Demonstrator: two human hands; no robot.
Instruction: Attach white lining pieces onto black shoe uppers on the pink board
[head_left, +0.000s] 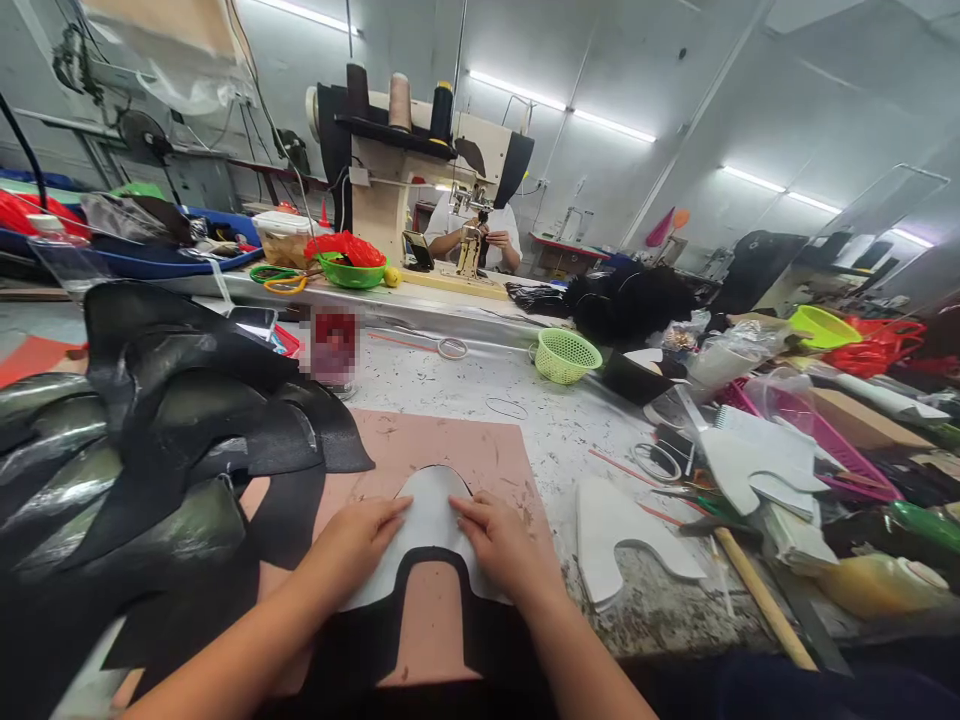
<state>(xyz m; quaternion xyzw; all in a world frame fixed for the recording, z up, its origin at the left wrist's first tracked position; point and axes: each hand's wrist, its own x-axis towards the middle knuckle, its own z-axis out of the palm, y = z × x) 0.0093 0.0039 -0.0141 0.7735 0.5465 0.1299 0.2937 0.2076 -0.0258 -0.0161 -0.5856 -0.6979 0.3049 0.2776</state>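
A white U-shaped piece lies on a black shoe-upper-like piece, whose dark edge shows along the inner curve. My left hand is closed at the white piece's left edge, thumb and fingers together. On the opposite edge, my right hand is closed in the same way, fingertips pressed against the white piece. Both pieces rest on a pink mat. Black curved pieces are heaped beside my left arm. To the right of my right hand lies a stack of white curved pieces.
A wooden-handled hammer and a yellowish bottle lie at the right. Farther back are a light-green basket, scissors and a green bowl. Behind the bench, a person sits behind a sewing machine.
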